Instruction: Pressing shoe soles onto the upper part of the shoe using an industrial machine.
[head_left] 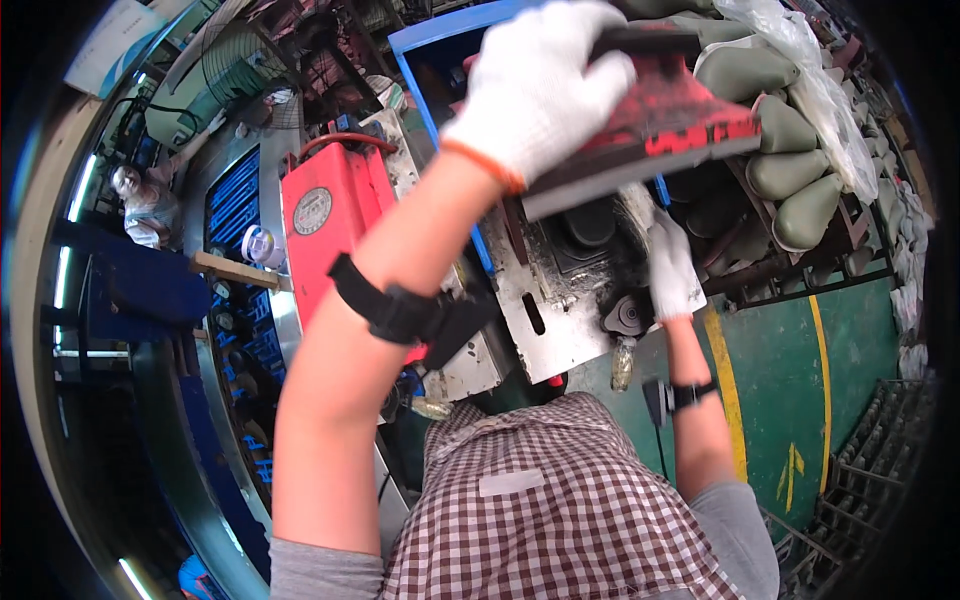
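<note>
My left hand (pixel 545 85), in a white knitted glove with an orange cuff, is closed around a dark bar (pixel 645 41) on the raised red machine cover (pixel 690 105). The cover tilts over a white machine top (pixel 560 340) with a dark block (pixel 590 225) on it. My right hand (pixel 672 270), also gloved, reaches along the right side of that machine top, beside a round dark knob (pixel 627 315). Its fingers are smeared and partly lost against a pale, worn surface, so whether they hold anything does not show.
Olive-green shoe-shaped pieces (pixel 795 170) fill a rack at right, partly under clear plastic (pixel 830 90). A red machine housing (pixel 335 215) stands left of my arm. Farther left is a line with blue racks (pixel 235 195) and another person (pixel 150 205). Yellow lines (pixel 727 390) mark the green floor.
</note>
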`<state>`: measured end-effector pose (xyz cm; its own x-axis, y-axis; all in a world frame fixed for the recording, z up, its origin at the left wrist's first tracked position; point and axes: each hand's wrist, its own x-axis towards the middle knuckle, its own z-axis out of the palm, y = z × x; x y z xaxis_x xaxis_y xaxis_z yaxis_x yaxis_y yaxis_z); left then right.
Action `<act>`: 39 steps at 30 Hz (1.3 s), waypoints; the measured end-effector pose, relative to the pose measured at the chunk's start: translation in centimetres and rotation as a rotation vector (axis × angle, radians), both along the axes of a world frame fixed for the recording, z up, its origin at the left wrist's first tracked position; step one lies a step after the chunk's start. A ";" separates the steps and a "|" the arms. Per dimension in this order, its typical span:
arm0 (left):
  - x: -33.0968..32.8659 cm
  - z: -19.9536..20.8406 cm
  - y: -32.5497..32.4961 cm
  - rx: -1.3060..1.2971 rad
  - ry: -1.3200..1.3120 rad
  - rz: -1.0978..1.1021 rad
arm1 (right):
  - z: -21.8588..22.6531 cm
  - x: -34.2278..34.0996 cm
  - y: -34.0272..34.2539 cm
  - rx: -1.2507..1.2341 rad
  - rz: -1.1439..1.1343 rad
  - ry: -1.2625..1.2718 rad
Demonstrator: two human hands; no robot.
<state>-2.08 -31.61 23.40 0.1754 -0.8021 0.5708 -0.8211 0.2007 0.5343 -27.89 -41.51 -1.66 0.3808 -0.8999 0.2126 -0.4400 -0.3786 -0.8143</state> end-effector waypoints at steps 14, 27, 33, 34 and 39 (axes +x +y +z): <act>-9.8 -20.1 4.8 -0.139 -0.294 0.052 | -6.1 -12.1 15.3 1.077 0.056 -0.438; -10.5 -27.1 6.4 -0.054 -0.345 -0.061 | -8.9 -12.1 3.6 0.316 -0.404 -0.234; -8.5 -21.7 10.6 0.000 -0.038 -0.146 | -3.6 -7.9 3.4 -0.271 -0.257 0.330; -7.7 -20.8 12.2 0.145 0.019 -0.129 | -3.0 -7.4 3.5 -0.354 -0.167 0.348; -2.3 -19.6 25.0 0.041 0.053 0.445 | -3.9 -5.1 4.4 -0.398 -0.141 0.510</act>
